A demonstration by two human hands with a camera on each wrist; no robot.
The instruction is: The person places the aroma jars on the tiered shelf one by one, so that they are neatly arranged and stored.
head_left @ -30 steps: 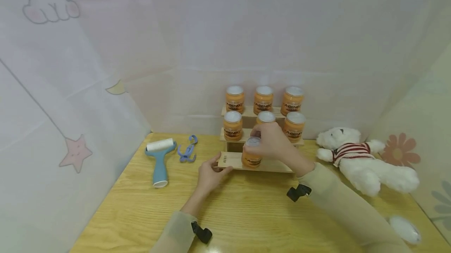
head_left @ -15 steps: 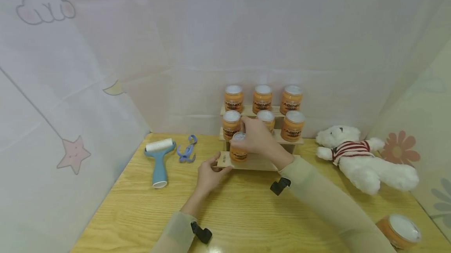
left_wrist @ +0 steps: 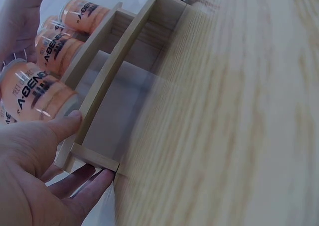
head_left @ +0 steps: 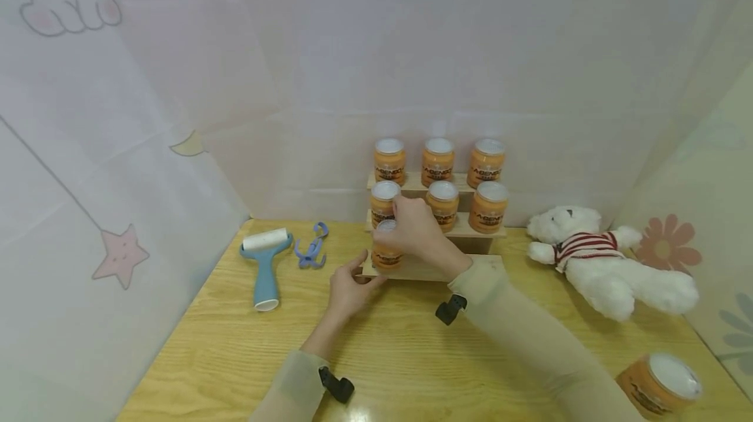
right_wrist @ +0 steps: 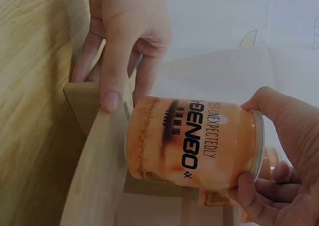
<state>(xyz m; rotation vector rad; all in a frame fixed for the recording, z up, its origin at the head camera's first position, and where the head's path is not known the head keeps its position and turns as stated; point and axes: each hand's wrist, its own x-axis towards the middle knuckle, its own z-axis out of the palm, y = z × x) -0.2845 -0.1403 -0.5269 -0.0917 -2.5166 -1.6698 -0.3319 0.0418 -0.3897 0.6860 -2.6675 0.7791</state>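
Note:
My right hand [head_left: 416, 229] grips an orange jar [right_wrist: 189, 141] by its pale lid end, fingers and thumb around the rim. In the head view that jar is at the left end of the lowest step of a wooden tiered rack [head_left: 435, 270], with its base at the board. My left hand [head_left: 350, 290] holds the same step's left end. In the left wrist view its thumb [left_wrist: 67, 125] lies along the board's edge and the fingers reach under the end piece. Jars like it stand on the upper steps, three on the middle one, including a jar [head_left: 442, 206], and three on top.
A single orange jar [head_left: 659, 384] stands at the table's front right. A white teddy bear [head_left: 606, 259] in a striped top lies right of the rack. To the left are a blue-handled lint roller [head_left: 267, 272] and a purple hook [head_left: 312, 249]. A cloth wall closes the back.
My right hand has carried the jar leftward along the lowest step to its left end. The left hand keeps its place. The front-right jar has come more into view as the right sleeve moved away.

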